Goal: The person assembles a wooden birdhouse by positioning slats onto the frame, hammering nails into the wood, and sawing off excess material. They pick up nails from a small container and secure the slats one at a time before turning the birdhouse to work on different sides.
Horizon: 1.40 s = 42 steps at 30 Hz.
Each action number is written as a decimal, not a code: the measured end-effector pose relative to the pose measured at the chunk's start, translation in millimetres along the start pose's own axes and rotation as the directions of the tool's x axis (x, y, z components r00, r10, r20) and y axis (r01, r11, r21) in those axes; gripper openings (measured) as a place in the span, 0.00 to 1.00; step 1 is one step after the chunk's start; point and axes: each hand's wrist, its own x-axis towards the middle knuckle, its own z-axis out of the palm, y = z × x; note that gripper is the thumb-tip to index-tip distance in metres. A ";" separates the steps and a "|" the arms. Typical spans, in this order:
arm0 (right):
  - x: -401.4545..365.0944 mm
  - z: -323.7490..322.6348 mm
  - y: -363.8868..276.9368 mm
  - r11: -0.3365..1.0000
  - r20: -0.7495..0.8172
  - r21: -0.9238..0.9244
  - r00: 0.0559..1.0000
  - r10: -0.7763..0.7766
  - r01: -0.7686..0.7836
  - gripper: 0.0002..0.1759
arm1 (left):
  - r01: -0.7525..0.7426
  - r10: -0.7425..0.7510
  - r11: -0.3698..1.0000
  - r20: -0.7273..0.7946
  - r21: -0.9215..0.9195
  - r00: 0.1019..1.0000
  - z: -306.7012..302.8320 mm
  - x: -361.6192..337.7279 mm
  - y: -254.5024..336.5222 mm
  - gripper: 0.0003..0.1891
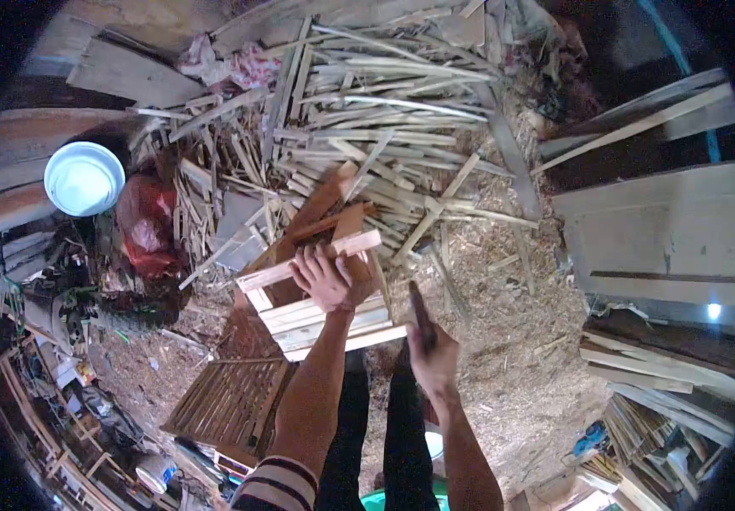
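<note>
A loose pile of thin wooden sticks (pixel 401 94) spreads across the far part of the floor (pixel 521 341), with a crumpled red-and-white cloth (pixel 250 66) at its upper left edge. On the left a white bucket (pixel 84 179) stands near a red bag (pixel 148 223), and lower down are a brown slatted rack (pixel 224 393) and a white tub (pixel 156 471). On the right, a wide panel (pixel 657 221) shows above some stacked boards (pixel 661 362), and a blue object (pixel 591 439), too small to make out, sits beside a bundle of strips (pixel 634 426).
</note>
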 end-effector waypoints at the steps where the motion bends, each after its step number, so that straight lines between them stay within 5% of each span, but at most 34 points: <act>1: -21.4 -22.9 -19.9 0.995 0.015 0.092 0.999 0.033 -0.035 0.19 | -0.014 0.014 1.000 -0.011 0.001 1.000 1.2 0.0 -0.4 0.22; 3: -56.3 -29.9 -12.4 0.978 -0.120 0.198 0.992 -0.041 0.065 0.25 | -0.009 0.008 1.000 0.016 0.009 1.000 -2.0 0.2 2.7 0.22; 5: -79.8 -36.0 2.2 0.996 -0.108 0.042 0.991 -0.078 0.083 0.26 | -0.009 0.009 1.000 0.013 0.002 1.000 -0.9 1.2 2.7 0.22; 7: -100.8 -49.7 -12.1 0.985 0.040 0.123 0.993 0.114 -0.118 0.26 | -0.007 0.007 1.000 0.029 -0.008 1.000 -0.3 0.3 1.9 0.23; 11: -124.3 -59.9 -43.7 0.981 0.076 0.157 0.992 0.100 -0.110 0.26 | 0.000 0.001 1.000 0.023 -0.018 1.000 -4.2 0.2 5.3 0.23; 13: -123.4 -69.9 -64.1 0.964 0.163 0.146 0.966 0.200 -0.224 0.14 | -0.025 0.025 1.000 0.015 -0.011 1.000 -1.0 1.8 1.3 0.23; 17: -131.7 -64.6 -56.0 0.995 0.110 0.096 0.994 0.000 -0.011 0.18 | -0.043 0.043 0.999 -0.012 -0.003 0.999 6.6 -2.3 -4.4 0.24; 27: -130.1 -69.7 -83.4 0.988 0.168 0.094 0.980 0.104 -0.121 0.18 | 0.002 -0.004 1.000 0.086 0.017 0.996 -7.2 1.7 7.1 0.23; 31: -128.8 -56.8 -82.7 0.994 0.139 0.101 0.990 0.016 -0.030 0.18 | 0.016 -0.015 1.000 0.097 -0.013 0.995 -7.8 4.3 4.6 0.23; 34: -85.1 -9.7 -50.8 0.968 -0.006 -0.150 0.978 -0.206 0.203 0.14 | 0.026 -0.022 0.999 0.146 -0.027 0.989 -11.0 -1.9 6.0 0.23; 36: -18.4 29.3 -45.9 0.997 0.047 -0.054 0.997 -0.060 0.063 0.16 | 0.035 -0.032 0.999 0.116 -0.025 0.993 -8.5 0.4 4.6 0.24; 37: 15.5 35.9 -60.8 0.985 0.083 -0.167 0.996 -0.021 0.035 0.19 | 0.035 -0.032 0.999 0.101 -0.025 0.994 -7.1 3.0 3.6 0.24; 38: 30.3 39.8 -51.5 1.000 0.075 0.012 0.997 -0.020 0.019 0.22 | 0.028 -0.027 1.000 0.112 -0.009 0.993 -5.4 2.8 2.5 0.25; 41: 38.2 31.7 -33.8 0.989 0.079 -0.142 0.996 -0.031 0.042 0.23 | 0.014 -0.012 1.000 0.139 -0.017 0.990 -6.0 2.7 1.4 0.25; 42: 32.1 32.3 -12.2 0.999 0.011 0.025 0.999 -0.048 0.048 0.23 | 0.016 -0.015 1.000 0.143 -0.009 0.990 -5.2 2.0 0.1 0.25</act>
